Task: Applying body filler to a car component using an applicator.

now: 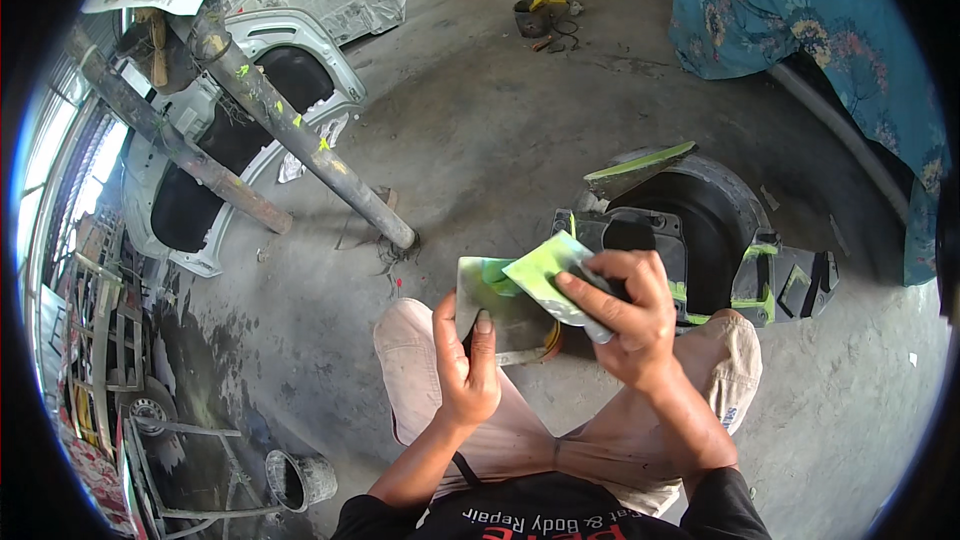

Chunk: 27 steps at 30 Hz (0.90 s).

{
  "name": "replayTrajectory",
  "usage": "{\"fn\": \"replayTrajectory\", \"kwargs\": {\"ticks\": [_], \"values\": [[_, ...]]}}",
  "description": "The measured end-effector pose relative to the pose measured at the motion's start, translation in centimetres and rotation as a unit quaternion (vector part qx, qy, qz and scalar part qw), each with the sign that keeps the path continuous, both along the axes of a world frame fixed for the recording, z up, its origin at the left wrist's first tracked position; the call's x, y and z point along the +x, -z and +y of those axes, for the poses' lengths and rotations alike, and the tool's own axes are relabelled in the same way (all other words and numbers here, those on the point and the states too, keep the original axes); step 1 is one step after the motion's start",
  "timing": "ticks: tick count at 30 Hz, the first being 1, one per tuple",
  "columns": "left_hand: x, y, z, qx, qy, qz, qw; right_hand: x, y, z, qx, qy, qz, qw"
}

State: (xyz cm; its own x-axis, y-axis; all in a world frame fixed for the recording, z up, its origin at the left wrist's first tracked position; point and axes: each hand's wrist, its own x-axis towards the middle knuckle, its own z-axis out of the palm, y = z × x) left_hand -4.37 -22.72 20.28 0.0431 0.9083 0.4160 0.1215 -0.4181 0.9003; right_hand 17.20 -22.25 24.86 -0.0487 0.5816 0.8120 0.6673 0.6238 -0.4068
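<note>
My left hand (468, 368) grips a flat grey board (471, 278) by its left edge, thumb on top. Bright green putty is smeared along the board's upper part. In my right hand (636, 312) is a thin flat spreader (544, 268), coated with yellow-green putty, its left corner over the board. The fingers of that hand press on the spreader's right side. Both hands are held above my lap, between my knees. Below the board a curved orange-yellow edge (552, 340) shows; what it belongs to is mostly hidden.
A black plastic car part (745, 202) with green patches lies on the concrete floor, right of centre. Metal posts (290, 130) and a pale car panel (335, 70) stand at left. A bucket (318, 480) is low left; a blue flowered cloth (740, 15) hangs at right.
</note>
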Motion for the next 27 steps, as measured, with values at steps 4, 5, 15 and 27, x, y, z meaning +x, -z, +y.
{"fn": "replayTrajectory", "kwargs": {"ticks": [4, 5, 15, 27], "values": [[0.8, -1.8, -0.7, -0.098, 0.085, -0.133, 0.983, 1.7, 1.3, 1.0, -0.115, -0.204, 0.142, 0.962], [0.8, -1.8, -0.4, -0.097, 0.086, -0.134, 0.983, 1.9, 1.5, 1.2, -0.161, -0.260, 0.157, 0.939], [-1.1, -3.2, 0.4, -0.185, 0.074, -0.328, 0.924, 3.0, 1.3, 1.5, -0.171, -0.044, 0.206, 0.962], [0.0, -0.7, -0.9, -0.009, 0.083, 0.130, 0.988, -1.6, 1.9, -0.5, -0.334, -0.256, 0.650, 0.633]]}}
